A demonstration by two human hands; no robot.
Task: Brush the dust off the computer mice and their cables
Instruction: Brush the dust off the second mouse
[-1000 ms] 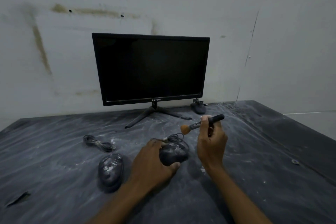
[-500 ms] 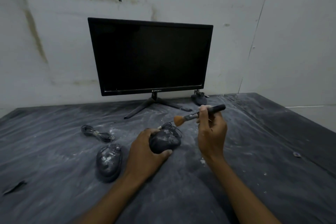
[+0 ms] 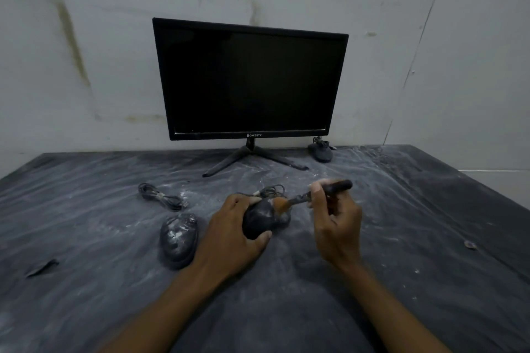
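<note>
Mid-table (image 3: 401, 238), well off every edge, left hand (image 3: 229, 241) grips mouse (image 3: 262, 219); right hand (image 3: 337, 226) pinches brush (image 3: 315, 195)

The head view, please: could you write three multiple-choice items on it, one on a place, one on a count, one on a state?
1. Where is the brush's tip?
A. on the held mouse
B. on the monitor
C. on the coiled cable

2. How many mice show?
A. one
B. two
C. three

3. The monitor's screen is:
A. lit
B. dark
C. cracked

Answers:
1. A: the brush in the right hand touches the mouse gripped by the left hand.
2. C: also one mouse lying left and one behind the monitor.
3. B: it is black throughout.
</note>
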